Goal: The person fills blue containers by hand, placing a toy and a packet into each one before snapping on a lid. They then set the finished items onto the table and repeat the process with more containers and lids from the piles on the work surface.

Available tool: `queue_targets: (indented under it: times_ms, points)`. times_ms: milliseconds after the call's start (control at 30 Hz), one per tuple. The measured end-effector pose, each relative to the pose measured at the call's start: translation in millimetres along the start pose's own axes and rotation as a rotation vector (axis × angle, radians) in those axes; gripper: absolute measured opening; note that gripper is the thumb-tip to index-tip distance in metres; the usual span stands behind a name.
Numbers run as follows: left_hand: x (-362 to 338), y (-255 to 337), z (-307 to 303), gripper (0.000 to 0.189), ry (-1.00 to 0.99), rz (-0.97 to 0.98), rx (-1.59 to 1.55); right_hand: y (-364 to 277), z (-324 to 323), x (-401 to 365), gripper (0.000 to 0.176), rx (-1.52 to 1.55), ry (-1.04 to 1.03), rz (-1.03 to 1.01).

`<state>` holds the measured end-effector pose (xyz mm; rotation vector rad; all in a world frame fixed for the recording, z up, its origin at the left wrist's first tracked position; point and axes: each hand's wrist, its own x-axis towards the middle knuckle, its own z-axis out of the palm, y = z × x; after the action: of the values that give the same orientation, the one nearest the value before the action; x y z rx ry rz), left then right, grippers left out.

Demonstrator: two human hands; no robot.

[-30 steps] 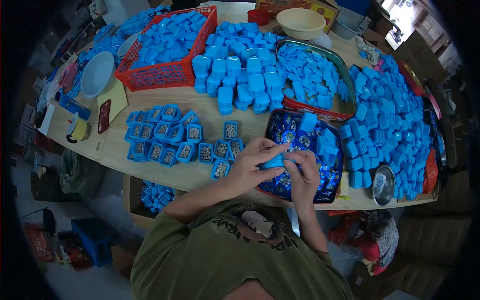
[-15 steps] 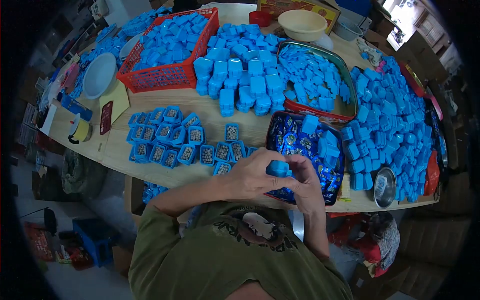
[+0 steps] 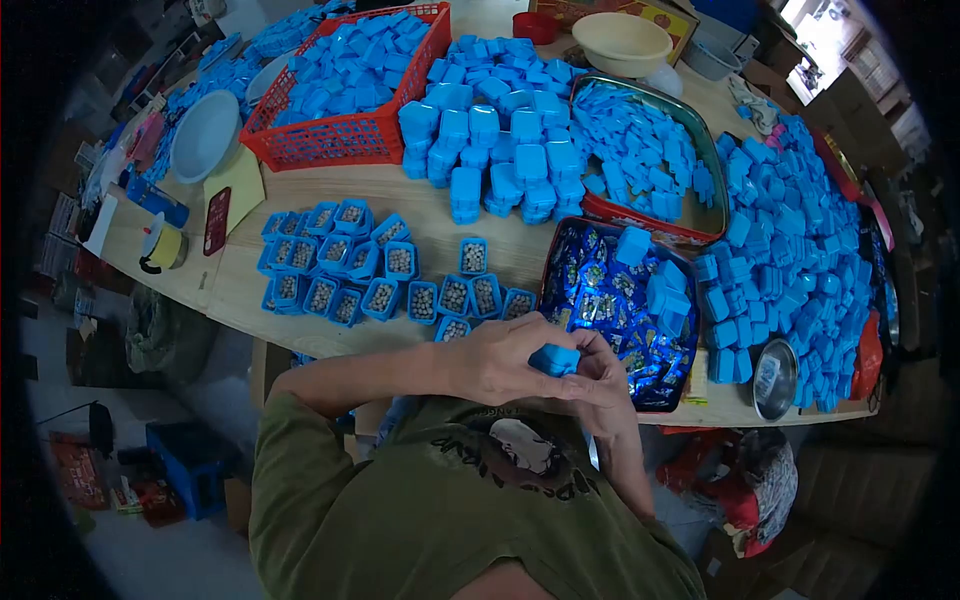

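Note:
A small blue plastic box is held between both hands, just in front of the tray at the table's near edge. My left hand wraps it from the left, its thumb stretched along the near side. From the right, the fingers of my right hand close on the same box and partly cover it. Behind the hands lies a tray of shiny dark-blue wrapped packets, with a few blue boxes on top. Open blue tubs filled with small pale balls stand to the left, the closest right by my left hand.
Closed blue boxes are stacked mid-table, beside a red basket full of blue pieces. A tin holds flat blue parts. Another large heap of boxes covers the right side, near a metal bowl. A phone lies left.
The blue box has turned and tilted in the fingers, and both hands have come slightly lower and closer to the body. The whole view has shifted a little.

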<state>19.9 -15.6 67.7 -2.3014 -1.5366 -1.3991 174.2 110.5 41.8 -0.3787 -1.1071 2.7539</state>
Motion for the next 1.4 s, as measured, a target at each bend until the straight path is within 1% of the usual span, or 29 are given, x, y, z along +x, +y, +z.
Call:
queue_targets:
  times_ms: [67, 167, 233, 267, 300, 333, 367, 433, 467, 500, 533, 567, 600, 633, 667, 700, 733, 800, 833, 867, 900, 933, 1000, 1133, 1200, 1233, 1300, 1333, 1400]
  points:
    - [-2.9, -1.1, 1.6, 0.025, 0.006, 0.005, -0.004, 2.2, 0.3, -0.2, 0.05, -0.057, 0.027, -0.05]
    - [-7.8, -2.0, 3.6, 0.022, 0.019, -0.027, -0.002, 5.7, -1.9, 1.1, 0.05, -0.13, 0.077, -0.054]
    - [-9.3, -4.0, 3.4, 0.029, 0.056, -0.089, -0.075, 5.7, -1.8, 2.7, 0.049, -0.138, 0.063, -0.065]
    - [-7.8, -5.1, 2.0, 0.029, 0.056, -0.089, -0.075, 5.2, -1.7, 4.2, 0.048, -0.146, 0.047, -0.077]
    - [-5.7, -5.9, 0.6, 0.029, 0.056, -0.131, -0.081, 3.3, 0.0, 7.2, 0.048, -0.146, 0.048, -0.076]
    - [-4.2, -7.0, -0.2, 0.029, 0.057, -0.175, -0.089, -0.3, 3.6, 11.4, 0.048, -0.144, 0.087, -0.019]
    - [-4.7, -10.1, -0.4, 0.029, 0.058, -0.175, -0.087, -3.3, 7.2, 15.2, 0.047, -0.142, 0.122, 0.035]
    - [-6.0, -20.3, -4.0, 0.031, 0.18, -0.402, -0.182, -4.4, 16.8, 21.1, 0.046, -0.134, 0.151, 0.015]
    - [-4.9, -27.8, -13.0, 0.037, 0.234, -0.426, -0.103, -4.8, 19.4, 22.4, 0.046, -0.124, 0.184, -0.003]
    - [-4.8, -39.0, -20.3, 0.038, 0.383, -0.593, -0.215, -6.4, 19.4, 22.8, 0.046, -0.123, 0.183, -0.005]
    - [-2.5, -51.5, -28.6, 0.04, 0.535, -0.759, -0.327, -8.2, 18.9, 23.1, 0.046, -0.166, 0.178, -0.058]
    - [4.8, -63.2, -42.1, 0.041, 0.618, -0.867, -0.406, -9.4, 18.2, 22.8, 0.045, -0.21, 0.171, -0.108]
    - [13.4, -74.7, -56.2, 0.042, 0.705, -0.975, -0.483, -9.3, 15.8, 22.6, 0.045, -0.211, 0.164, -0.104]
    - [14.3, -92.7, -62.1, 0.042, 0.712, -0.975, -0.478, -8.5, 11.9, 22.9, 0.043, -0.277, 0.182, -0.143]
    - [11.1, -115.0, -63.2, 0.045, 0.72, -0.98, -0.388, -7.8, 9.7, 23.3, 0.04, -0.343, 0.2, -0.185]
    - [8.2, -133.6, -62.7, 0.048, 0.724, -0.984, -0.3, -7.3, 9.3, 23.1, 0.04, -0.345, 0.195, -0.186]
    - [7.9, -145.6, -61.3, 0.048, 0.726, -0.982, -0.298, -6.8, 8.9, 22.0, 0.04, -0.347, 0.183, -0.201]
    - [7.1, -167.3, -57.0, 0.051, 0.717, -1.011, -0.144, -5.8, 7.4, 20.5, 0.039, -0.348, 0.173, -0.219]
    - [1.0, -185.2, -55.5, 0.051, 0.715, -1.009, -0.145, -5.4, 5.9, 19.7, 0.039, -0.356, 0.175, -0.22]
    - [-7.3, -204.2, -54.0, 0.052, 0.643, -1.032, -0.102, -5.6, 4.5, 19.0, 0.039, -0.365, 0.178, -0.22]
    - [-4.4, -203.8, -55.4, 0.054, 0.571, -1.055, -0.059, -6.2, 3.3, 18.6, 0.039, -0.366, 0.18, -0.22]
    - [-2.6, -202.9, -56.5, 0.054, 0.57, -1.056, -0.06, -6.4, 2.3, 18.6, 0.039, -0.363, 0.185, -0.222]
    - [4.1, -196.6, -62.5, 0.055, 0.478, -1.208, -0.121, -5.6, 2.2, 18.9, 0.039, -0.359, 0.187, -0.219]
    - [7.8, -190.8, -62.6, 0.061, 0.425, -1.207, -0.13, -4.6, 3.9, 21.2, 0.038, -0.406, 0.177, -0.231]
    - [4.7, -188.8, -59.5, 0.066, 0.572, -1.146, -0.089, -3.8, 3.5, 21.3, 0.037, -0.424, 0.176, -0.236]
    - [1.6, -185.6, -62.5, 0.066, 0.57, -1.148, -0.09, -3.3, 2.7, 20.9, 0.036, -0.424, 0.176, -0.246]
    - [-5.6, -174.3, -75.7, 0.08, 0.512, -1.138, -0.001, -2.4, 0.0, 20.2, 0.035, -0.423, 0.178, -0.254]
    - [-5.9, -164.0, -77.9, 0.08, 0.51, -1.14, -0.002, -2.1, -2.0, 19.7, 0.034, -0.428, 0.188, -0.252]
    - [-8.0, -143.1, -78.8, 0.09, 0.658, -1.16, -0.135, -1.8, -3.0, 18.7, 0.033, -0.432, 0.195, -0.248]
